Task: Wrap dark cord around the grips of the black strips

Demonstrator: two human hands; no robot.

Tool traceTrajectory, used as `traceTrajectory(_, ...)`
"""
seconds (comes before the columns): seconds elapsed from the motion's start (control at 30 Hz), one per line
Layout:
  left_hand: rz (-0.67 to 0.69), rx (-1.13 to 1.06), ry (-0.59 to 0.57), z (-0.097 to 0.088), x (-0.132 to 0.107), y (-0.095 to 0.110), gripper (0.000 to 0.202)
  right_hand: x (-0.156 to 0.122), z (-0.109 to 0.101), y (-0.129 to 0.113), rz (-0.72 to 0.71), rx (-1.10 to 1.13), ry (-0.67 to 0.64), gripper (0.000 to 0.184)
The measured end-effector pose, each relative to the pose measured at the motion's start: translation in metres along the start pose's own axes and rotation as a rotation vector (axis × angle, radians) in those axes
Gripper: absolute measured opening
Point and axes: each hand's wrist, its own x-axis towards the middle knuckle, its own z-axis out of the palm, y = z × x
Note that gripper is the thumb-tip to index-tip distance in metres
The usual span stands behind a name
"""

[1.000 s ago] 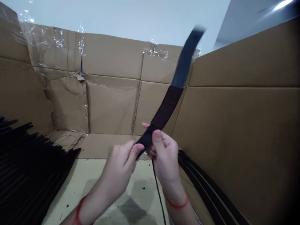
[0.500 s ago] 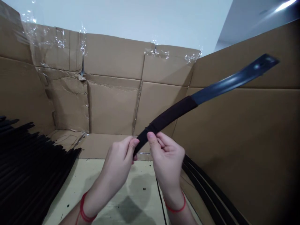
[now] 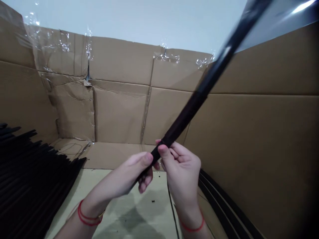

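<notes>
Both my hands grip a long, slightly curved black strip (image 3: 185, 116) that slants from low centre up past the top edge at the right. Its upper part is smooth and shiny; a dull, dark sleeve covers the part nearer my hands. My left hand (image 3: 132, 171) is closed around the lower end, thumb on top and fingers curled beneath. Just above it my right hand (image 3: 181, 169) pinches the strip between thumb and bent fingers, at the sleeve's lower edge. The strip's far tip lies out of view, and its lower end is hidden behind my left hand.
Cardboard walls (image 3: 119, 113) with clear tape enclose the pale work surface (image 3: 134, 215). Many dark strips (image 3: 32, 179) are piled at the left. Several long black strips (image 3: 224, 205) lean along the right wall. A dark crumb (image 3: 153, 201) lies on the surface.
The strip has swung up to a steeper angle and turned about its length, its far end leaving the view. My left wrist has rolled and both hands have shifted slightly right.
</notes>
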Motion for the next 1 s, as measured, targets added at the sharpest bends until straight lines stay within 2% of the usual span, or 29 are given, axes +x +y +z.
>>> traceTrajectory(0.03, 0.045, 0.064, 0.123, 0.002, 0.001, -0.001, 0.05, 0.001, 0.0, 0.001, -0.039, -0.044, 0.052, 0.025)
traceTrajectory(0.07, 0.053, 0.1, 0.221, 0.004, 0.001, -0.002, 0.05, 0.002, 0.0, 0.001, -0.039, -0.07, 0.048, 0.025)
traceTrajectory(0.1, 0.021, 0.086, 0.255, 0.005, 0.001, -0.002, 0.05, 0.003, -0.001, 0.0, -0.002, -0.069, -0.008, 0.027)
traceTrajectory(0.13, -0.042, 0.02, 0.217, 0.005, 0.0, -0.001, 0.051, 0.003, -0.003, 0.0, 0.057, -0.044, -0.094, 0.03)
traceTrajectory(0.17, -0.125, -0.081, 0.124, 0.004, -0.001, -0.001, 0.053, 0.004, -0.005, -0.001, 0.12, -0.004, -0.18, 0.033)
traceTrajectory(0.23, -0.267, -0.287, -0.124, 0.0, -0.002, -0.002, 0.059, 0.004, -0.009, -0.002, 0.187, 0.073, -0.274, 0.037)
traceTrajectory(0.3, -0.308, -0.401, -0.292, -0.005, 0.001, -0.006, 0.062, 0.003, -0.009, -0.002, 0.184, 0.108, -0.266, 0.037)
traceTrajectory(0.33, -0.307, -0.406, -0.329, -0.007, 0.003, -0.008, 0.063, 0.003, -0.008, -0.001, 0.174, 0.108, -0.248, 0.037)
traceTrajectory(0.37, -0.293, -0.369, -0.317, -0.008, 0.005, -0.01, 0.063, 0.003, -0.007, 0.0, 0.161, 0.092, -0.223, 0.036)
traceTrajectory(0.4, -0.258, -0.288, -0.24, -0.008, 0.006, -0.01, 0.062, 0.003, -0.004, 0.002, 0.138, 0.064, -0.191, 0.033)
traceTrajectory(0.5, -0.04, 0.119, 0.167, -0.002, 0.003, -0.003, 0.05, 0.004, 0.001, 0.005, 0.039, -0.003, -0.117, 0.029)
traceTrajectory(0.53, 0.035, 0.235, 0.258, 0.001, 0.0, 0.001, 0.045, 0.004, 0.003, 0.005, 0.026, -0.008, -0.113, 0.029)
traceTrajectory(0.57, 0.09, 0.314, 0.298, 0.005, -0.003, 0.005, 0.04, 0.003, 0.003, 0.006, 0.027, -0.003, -0.106, 0.029)
traceTrajectory(0.67, 0.138, 0.392, 0.291, 0.017, -0.01, 0.009, 0.037, 0.0, 0.004, 0.007, 0.047, 0.021, -0.016, 0.035)
traceTrajectory(0.77, 0.111, 0.515, 0.342, 0.03, -0.01, 0.003, 0.036, -0.004, 0.002, 0.004, 0.027, 0.056, 0.1, 0.04)
traceTrajectory(0.87, 0.047, 0.719, 0.369, 0.04, -0.008, -0.005, 0.033, -0.004, -0.002, -0.002, 0.035, 0.121, 0.122, 0.04)
traceTrajectory(1.0, 0.039, 0.88, 0.417, 0.048, -0.007, -0.006, 0.024, -0.003, -0.006, -0.007, 0.091, 0.211, 0.09, 0.038)
